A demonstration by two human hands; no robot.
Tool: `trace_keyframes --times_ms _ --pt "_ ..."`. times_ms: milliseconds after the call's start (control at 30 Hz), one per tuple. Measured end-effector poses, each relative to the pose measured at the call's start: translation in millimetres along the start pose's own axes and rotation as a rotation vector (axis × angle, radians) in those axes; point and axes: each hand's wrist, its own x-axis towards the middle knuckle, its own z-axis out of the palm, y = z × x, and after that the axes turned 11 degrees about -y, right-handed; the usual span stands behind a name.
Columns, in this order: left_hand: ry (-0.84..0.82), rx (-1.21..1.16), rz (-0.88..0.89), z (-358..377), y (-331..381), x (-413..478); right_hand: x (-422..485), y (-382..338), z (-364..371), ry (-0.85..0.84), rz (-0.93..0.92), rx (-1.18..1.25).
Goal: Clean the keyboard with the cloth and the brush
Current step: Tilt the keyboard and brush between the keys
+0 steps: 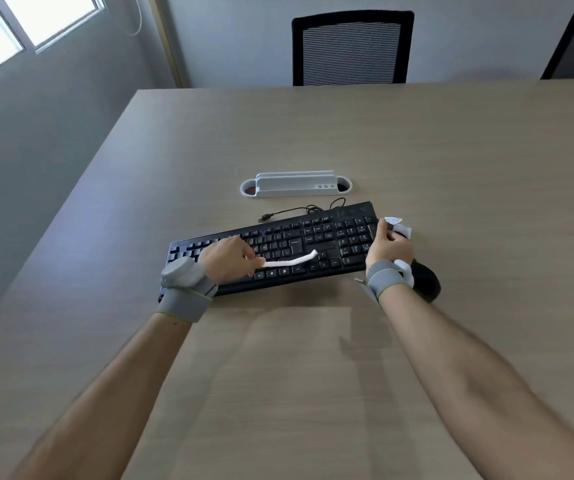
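A black keyboard (299,237) lies slanted on the wooden table (313,140), its cable and USB plug (266,217) trailing behind it. My left hand (228,258) hovers over the keyboard's left half and pinches one end of a long white brush (290,260), which lies across the lower keys and points right. My right hand (387,245) sits at the keyboard's right end, curled around a crumpled white cloth (398,226) that sticks out above the fingers. Both wrists wear grey bands.
A white desk organiser (296,185) stands just behind the keyboard. A black mouse-like object (425,282) lies beside my right wrist. Two black mesh chairs (351,46) stand at the table's far edge. The table's left edge runs diagonally beside a grey wall.
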Motion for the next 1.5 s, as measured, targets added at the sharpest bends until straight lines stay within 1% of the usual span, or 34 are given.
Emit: trace_keyframes --times_ms 133,267,400,433,567,633,800,867,933,1000,1167,1367,1500 --pt "0.045 -0.073 0.039 3.3 9.2 1.6 -0.1 -3.7 0.6 -0.003 -0.018 0.009" --pt "-0.073 -0.07 0.058 19.2 15.0 -2.5 2.2 -9.2 2.3 -0.008 -0.04 -0.003" --pt "-0.119 -0.093 0.073 12.0 3.4 -6.0 2.5 -4.7 2.3 -0.009 -0.015 0.0" --pt "-0.105 -0.076 0.075 7.6 2.7 -6.6 2.2 -3.5 2.1 -0.008 -0.01 -0.001" --pt "0.059 -0.042 0.077 -1.6 11.9 -2.0 1.8 -5.5 2.1 -0.009 -0.027 -0.014" --pt "0.059 -0.037 0.084 0.9 14.8 3.6 2.5 -9.0 2.5 -0.008 -0.044 -0.019" --pt "-0.048 -0.065 0.101 5.2 -0.8 4.7 3.6 -8.6 2.3 -0.004 -0.044 -0.028" --pt "-0.009 -0.083 0.107 3.5 -3.2 2.5 3.9 -7.2 2.7 -0.007 -0.035 -0.015" --pt "0.093 -0.099 0.103 1.2 1.0 3.7 3.7 -8.7 2.9 -0.007 -0.042 -0.02" --pt "0.152 -0.074 0.099 -1.0 10.7 6.8 2.5 -12.8 3.1 -0.009 -0.047 -0.042" --pt "0.203 0.047 0.065 -15.5 34.4 16.5 4.2 -15.1 5.2 -0.029 -0.036 -0.038" --pt "0.17 0.192 0.028 -42.3 16.2 17.4 5.1 -8.4 4.0 -0.013 -0.053 -0.029" --pt "0.215 0.2 0.108 -42.4 31.2 18.1 2.8 -12.9 4.5 -0.016 -0.041 -0.041"
